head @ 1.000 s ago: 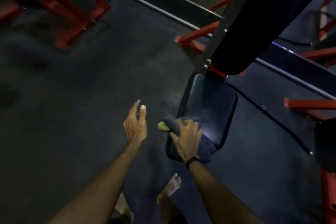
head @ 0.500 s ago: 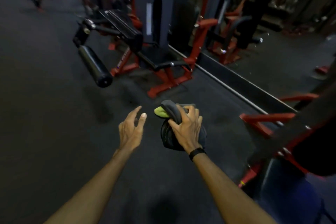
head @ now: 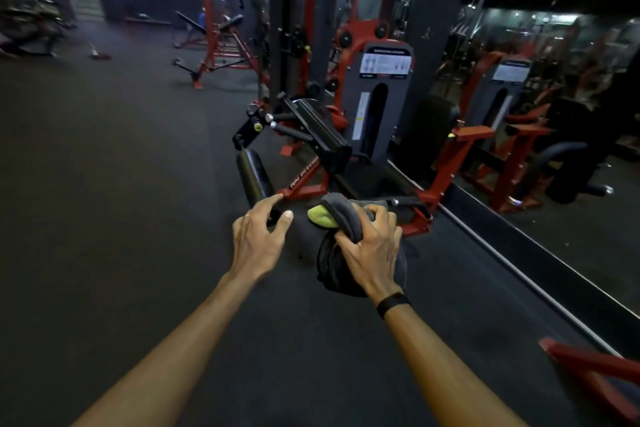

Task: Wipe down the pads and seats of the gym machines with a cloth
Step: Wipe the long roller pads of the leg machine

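One second back the right hand (head: 372, 248) had the cloth (head: 341, 218) pressed on the blue seat of the other machine; now that seat is out of view and the head has swung up to face the next machine (head: 346, 149) down the row. So I'd say that seat is done and this is the walk-over bit between wipes, nothing being cleaned right now.

Right hand is still clamped around the bunched cloth, dark grey with a yellow-green corner poking out the top, held in the air in front of the body and touching no pad. Left hand (head: 258, 239) holds nothing, fingers loosely spread and a bit curled, just beside the cloth hand. It lines up with the roller pad (head: 252, 177) in the picture, but that's only overlap; the pad is well ahead on the floor (head: 121, 218).

Next targets as I read it: that black roller pad hanging low on the near side, then the long black bench pad (head: 318, 125) above it, plus whatever seat sits by the grey weight stack (head: 379, 94). The mirror (head: 554, 114) on the right doubles everything, so don't count those twice.

Containers: none that I can make out. No bucket, no spray bottle, so the cloth is all there is to work with.
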Demonstrator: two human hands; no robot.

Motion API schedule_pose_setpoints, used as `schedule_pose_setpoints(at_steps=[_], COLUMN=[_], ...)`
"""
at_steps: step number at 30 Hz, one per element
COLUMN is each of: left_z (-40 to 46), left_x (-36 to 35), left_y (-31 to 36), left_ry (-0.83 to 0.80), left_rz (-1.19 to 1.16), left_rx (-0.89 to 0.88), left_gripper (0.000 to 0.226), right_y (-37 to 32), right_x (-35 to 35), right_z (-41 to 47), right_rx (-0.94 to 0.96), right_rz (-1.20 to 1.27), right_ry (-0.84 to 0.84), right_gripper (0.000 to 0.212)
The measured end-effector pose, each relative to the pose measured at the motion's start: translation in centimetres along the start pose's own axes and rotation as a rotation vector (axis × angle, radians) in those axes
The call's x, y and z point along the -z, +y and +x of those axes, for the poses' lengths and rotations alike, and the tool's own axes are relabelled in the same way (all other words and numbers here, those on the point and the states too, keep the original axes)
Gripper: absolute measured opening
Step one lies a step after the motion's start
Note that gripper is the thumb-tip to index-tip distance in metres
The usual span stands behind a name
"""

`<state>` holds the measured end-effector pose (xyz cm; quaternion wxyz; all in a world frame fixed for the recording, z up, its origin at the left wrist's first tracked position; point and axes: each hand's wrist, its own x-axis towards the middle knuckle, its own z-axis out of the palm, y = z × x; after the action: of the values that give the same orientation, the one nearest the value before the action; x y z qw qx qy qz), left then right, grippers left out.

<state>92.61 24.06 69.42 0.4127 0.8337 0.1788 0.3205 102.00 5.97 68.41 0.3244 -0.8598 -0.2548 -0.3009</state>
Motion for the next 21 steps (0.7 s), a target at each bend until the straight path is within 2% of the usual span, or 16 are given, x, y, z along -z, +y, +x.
schedule_pose_setpoints(at_steps=[7,11,21], left_z=[7.0,11.5,22.9], left_x=[-3.2,-4.9,-9.2], left_y=[-3.8,-5.5,-8.0], left_ry=[-0.024,0.022,0.016], left_rz=[0.093,0.116,0.088], left_rx=[0.109,0.171,0.144], left_gripper=[0.049,0.046,0.047], right_y=[3.3,5.0,7.5], right_x=[-6.1,-9.1,-17.8], right_z=[6.5,10.9,20.6], right_rx=[-0.022,0.011,-0.012], right_rz=[0.040,0.051,0.072], right_ry=[-0.062,-0.090,-0.087], right_gripper=[0.060,0.059,0.063])
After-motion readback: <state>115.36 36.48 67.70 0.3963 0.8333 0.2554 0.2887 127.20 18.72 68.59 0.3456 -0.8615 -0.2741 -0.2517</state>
